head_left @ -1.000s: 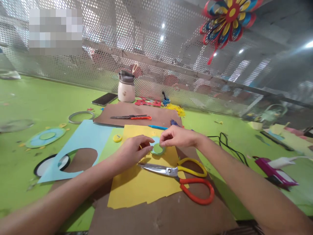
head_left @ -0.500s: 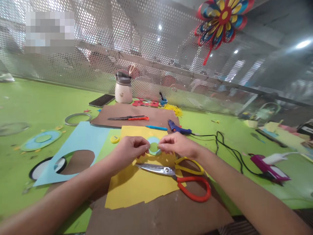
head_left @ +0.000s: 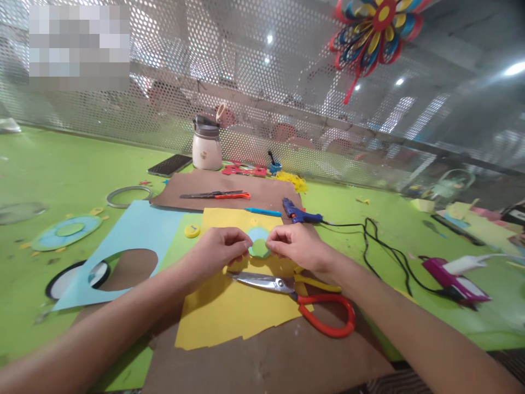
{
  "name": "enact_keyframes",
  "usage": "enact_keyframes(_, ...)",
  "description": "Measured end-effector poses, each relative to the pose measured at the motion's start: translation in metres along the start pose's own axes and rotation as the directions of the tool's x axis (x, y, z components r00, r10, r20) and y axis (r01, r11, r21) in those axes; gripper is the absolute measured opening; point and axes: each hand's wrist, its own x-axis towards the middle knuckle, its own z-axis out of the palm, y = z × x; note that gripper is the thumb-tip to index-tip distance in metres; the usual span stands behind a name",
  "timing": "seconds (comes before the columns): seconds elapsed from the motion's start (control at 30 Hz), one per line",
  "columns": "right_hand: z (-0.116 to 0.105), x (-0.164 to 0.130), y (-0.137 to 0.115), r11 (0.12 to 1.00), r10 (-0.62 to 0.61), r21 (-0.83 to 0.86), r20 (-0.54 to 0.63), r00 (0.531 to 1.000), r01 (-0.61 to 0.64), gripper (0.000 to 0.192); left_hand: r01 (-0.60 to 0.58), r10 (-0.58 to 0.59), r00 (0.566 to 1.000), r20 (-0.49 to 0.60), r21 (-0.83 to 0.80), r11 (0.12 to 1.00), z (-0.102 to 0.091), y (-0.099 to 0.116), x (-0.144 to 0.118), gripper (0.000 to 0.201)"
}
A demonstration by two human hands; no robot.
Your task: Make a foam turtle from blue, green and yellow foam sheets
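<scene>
Both hands are pinching one small paper disc (head_left: 258, 244), light blue with a green circle on top. Left hand (head_left: 219, 253) is gripping its left edge, thumb and forefinger closed on it, the other fingers curled in. Right hand (head_left: 296, 246) is doing the same on the right edge, fingertips nearly meeting the left ones. The disc is sitting just above the yellow sheet (head_left: 235, 298), near its far half; can't tell if it's touching the sheet.

Scissors (head_left: 301, 298) are lying on the yellow sheet just under the hands, blades pointing left, red and yellow handles partly under the right wrist. The yellow sheet is lying on brown card (head_left: 262, 361), and a blue sheet (head_left: 135, 241) with a round cutout is lying to its left. A glue gun (head_left: 297, 213) is sitting just beyond the right hand, its cord running right over the green table (head_left: 61, 164). A second pair of scissors (head_left: 217, 195) is lying on the far brown card, with a jug (head_left: 206, 145) and a phone (head_left: 169, 164) behind it.
</scene>
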Motion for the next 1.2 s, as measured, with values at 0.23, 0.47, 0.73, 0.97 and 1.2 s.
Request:
enact_keyframes(0.23, -0.021, 0.021, 0.013, 1.000, 0.011, 0.019, 0.098, 0.995, -0.013, 0.016, 0.008, -0.003, 0.999, -0.053, 0.077, 0.997, -0.008, -0.005, 0.005, 0.028)
enact_keyframes(0.47, -0.028, 0.037, 0.011, 0.999, 0.020, 0.026, 0.203, 0.979, -0.025, 0.020, -0.041, 0.054, 0.998, -0.039, 0.279, 0.959, -0.008, -0.007, 0.002, 0.026)
enact_keyframes(0.73, -0.033, 0.049, 0.013, 0.995, 0.056, 0.070, 0.257, 0.965, -0.077, 0.025, -0.226, 0.230, 0.971, 0.065, 0.569, 0.791, -0.006, -0.009, -0.003, 0.029)
enact_keyframes(0.97, -0.033, 0.052, 0.017, 0.991, 0.087, 0.073, 0.275, 0.957, -0.111, 0.023, -0.344, 0.317, 0.935, 0.157, 0.614, 0.711, -0.003, -0.010, -0.009, 0.031)
enact_keyframes(1.2, -0.028, 0.053, 0.017, 0.992, 0.100, 0.050, 0.266, 0.959, -0.117, 0.017, -0.353, 0.326, 0.931, 0.161, 0.621, 0.700, -0.002, -0.009, -0.009, 0.030)
